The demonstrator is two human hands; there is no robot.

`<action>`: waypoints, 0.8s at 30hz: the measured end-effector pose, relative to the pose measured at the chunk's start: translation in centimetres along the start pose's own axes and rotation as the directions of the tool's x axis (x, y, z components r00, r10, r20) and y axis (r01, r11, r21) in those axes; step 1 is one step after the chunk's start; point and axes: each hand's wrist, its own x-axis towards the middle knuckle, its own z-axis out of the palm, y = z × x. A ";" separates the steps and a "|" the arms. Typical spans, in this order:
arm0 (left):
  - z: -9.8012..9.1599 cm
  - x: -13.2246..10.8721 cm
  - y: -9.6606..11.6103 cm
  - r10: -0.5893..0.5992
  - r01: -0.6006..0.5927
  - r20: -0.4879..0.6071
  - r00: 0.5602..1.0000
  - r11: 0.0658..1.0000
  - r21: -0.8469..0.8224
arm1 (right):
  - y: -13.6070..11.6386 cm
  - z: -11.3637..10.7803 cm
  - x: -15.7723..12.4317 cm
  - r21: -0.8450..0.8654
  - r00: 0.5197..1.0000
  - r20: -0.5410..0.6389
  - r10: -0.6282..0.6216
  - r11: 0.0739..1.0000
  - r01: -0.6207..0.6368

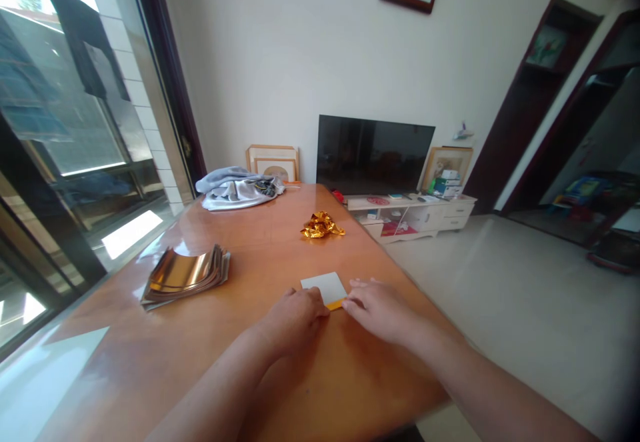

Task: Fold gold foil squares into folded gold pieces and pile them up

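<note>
A small sheet of paper (325, 289), white on top with an orange-gold strip showing along its near edge, lies on the wooden table (120, 355) between my hands. My left hand (293, 319) is curled over the sheet's near left corner, its fingertips hidden. My right hand (380, 309) rests flat-fingered on the table, fingertips touching the sheet's right corner. Farther left lies a stack of gold foil sheets (183, 275) with curling edges. A crumpled piece of gold foil (321, 225) sits ahead of my hands.
A folded grey cloth (237, 190) lies at the table's far end. Glass windows (65, 115) run along the left side. The table's right edge drops to a tiled floor (515, 315). A television (375, 155) stands on a low white cabinet (410, 215) beyond.
</note>
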 end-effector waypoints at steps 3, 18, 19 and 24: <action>0.3 0.2 -0.4 0.039 -0.039 0.009 0.999 0.998 0.039 | -0.1 0.2 2.6 0.054 0.998 -0.051 0.034 0.998 -0.031; 0.2 0.8 0.3 -0.027 0.025 0.029 0.999 0.997 0.074 | -1.4 2.7 9.8 -0.080 1.000 0.029 0.008 0.997 -0.006; 0.2 0.8 0.3 -0.032 0.030 0.024 0.999 0.997 0.071 | -1.5 2.6 9.9 -0.081 0.999 0.034 0.008 0.997 -0.006; 0.4 0.8 0.2 -0.028 0.028 0.008 1.000 0.997 0.071 | -1.4 2.4 10.4 -0.055 0.997 0.071 0.017 0.998 -0.013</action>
